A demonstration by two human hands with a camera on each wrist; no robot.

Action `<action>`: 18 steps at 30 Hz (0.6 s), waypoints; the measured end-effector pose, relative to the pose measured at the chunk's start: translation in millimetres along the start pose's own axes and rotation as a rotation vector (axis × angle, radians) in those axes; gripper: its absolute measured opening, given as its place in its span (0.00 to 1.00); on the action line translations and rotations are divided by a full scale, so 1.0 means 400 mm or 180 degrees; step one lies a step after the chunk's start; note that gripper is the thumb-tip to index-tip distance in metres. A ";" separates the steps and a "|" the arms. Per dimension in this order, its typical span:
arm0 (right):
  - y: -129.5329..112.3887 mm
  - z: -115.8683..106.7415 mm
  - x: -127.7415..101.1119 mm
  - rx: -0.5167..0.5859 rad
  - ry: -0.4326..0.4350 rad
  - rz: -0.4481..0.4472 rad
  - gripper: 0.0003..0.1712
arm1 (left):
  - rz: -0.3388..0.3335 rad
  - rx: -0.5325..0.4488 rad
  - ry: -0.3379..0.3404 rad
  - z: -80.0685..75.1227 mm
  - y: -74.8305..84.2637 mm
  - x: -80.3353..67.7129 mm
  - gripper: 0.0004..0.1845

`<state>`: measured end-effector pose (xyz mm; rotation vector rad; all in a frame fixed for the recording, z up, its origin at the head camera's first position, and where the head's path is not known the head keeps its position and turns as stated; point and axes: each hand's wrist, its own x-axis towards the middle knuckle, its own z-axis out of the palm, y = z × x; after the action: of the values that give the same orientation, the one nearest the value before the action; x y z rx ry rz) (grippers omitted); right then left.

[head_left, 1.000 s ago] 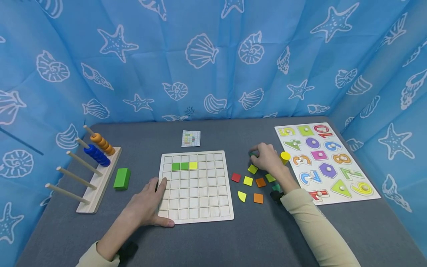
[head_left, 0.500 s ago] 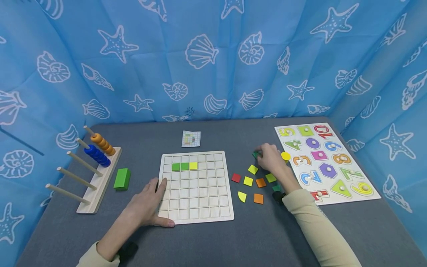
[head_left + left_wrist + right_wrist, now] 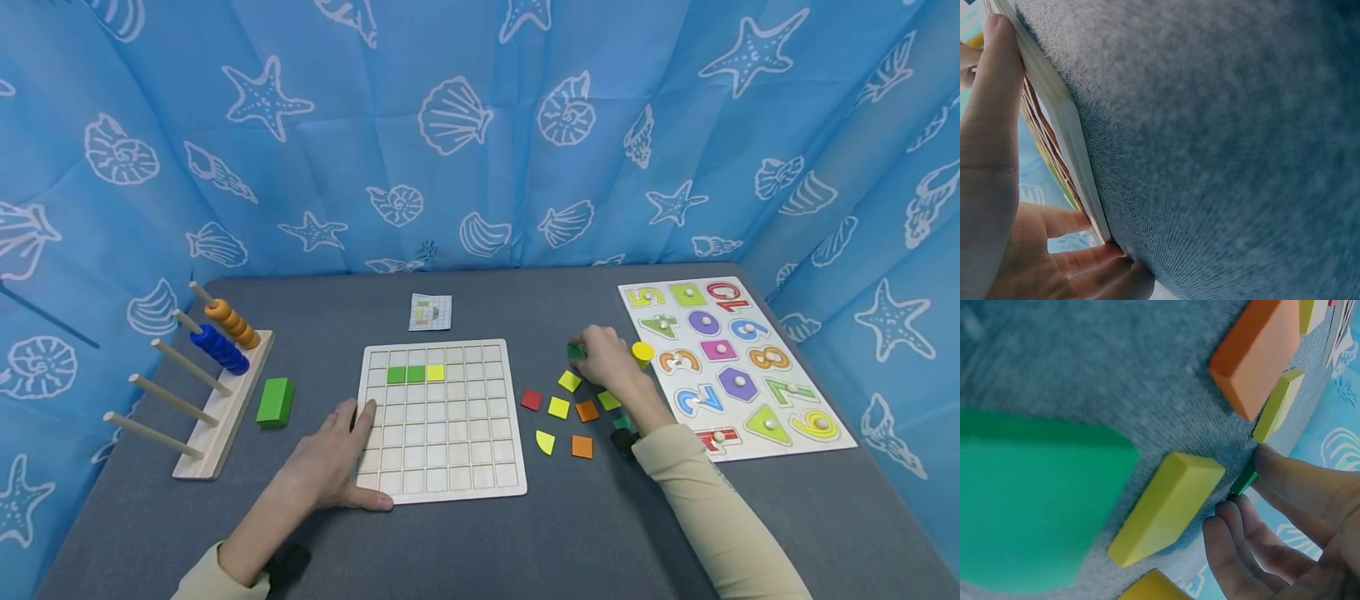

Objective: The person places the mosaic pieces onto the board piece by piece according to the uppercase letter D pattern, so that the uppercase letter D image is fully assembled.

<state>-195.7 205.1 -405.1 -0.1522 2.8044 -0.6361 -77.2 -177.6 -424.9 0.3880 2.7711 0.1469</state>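
In the head view, my left hand (image 3: pixel 330 458) rests at the left front corner of a pale wooden grid board (image 3: pixel 459 478), thumb along the front edge and fingers at the left edge. Two green tiles (image 3: pixel 406 375) and a yellow tile (image 3: pixel 435 372) lie in a row on the board. My right hand (image 3: pixel 609 360) pinches a dark green tile (image 3: pixel 576 352) between thumb and fingers, close to the table, as the right wrist view also shows. Around it lie yellow tiles (image 3: pixel 569 381), orange tiles (image 3: pixel 587 411), a red tile (image 3: pixel 531 400) and a yellow quarter-round piece (image 3: pixel 544 442).
A small printed pattern card (image 3: pixel 431 312) lies behind the board. On the left stand a peg stacker (image 3: pixel 217 417) with blue and orange beads and a green block (image 3: pixel 275 402). A yellow cylinder (image 3: pixel 642 354) stands beside the number puzzle (image 3: pixel 727 367) on the right.
My right hand has shifted slightly right and toward me, and more of the dark green tile shows at its fingertips. The left hand and the board have stayed put.
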 end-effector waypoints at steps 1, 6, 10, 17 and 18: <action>0.000 0.001 0.000 0.0004 0.0010 -0.0027 0.21 | 0.0003 0.0003 0.0001 0.000 0.000 0.000 0.75; -0.005 0.004 0.000 0.0014 0.0041 -0.0081 0.20 | 0.0018 0.0007 -0.0006 -0.002 -0.001 -0.001 0.75; -0.008 0.006 -0.001 -0.0028 0.0048 -0.0127 0.18 | 0.0027 0.0010 -0.0005 -0.002 -0.001 -0.001 0.75; -0.010 0.009 -0.003 -0.0004 0.0065 -0.0211 0.18 | 0.0060 0.0007 0.0039 -0.002 -0.002 -0.002 0.75; -0.012 0.009 -0.004 0.0004 0.0067 -0.0223 0.18 | 0.0060 0.0006 0.0039 -0.002 -0.002 -0.002 0.75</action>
<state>-192.8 199.8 -405.8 -0.2457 2.8296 -0.6589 -76.8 -178.5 -424.0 0.4151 2.7806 0.1516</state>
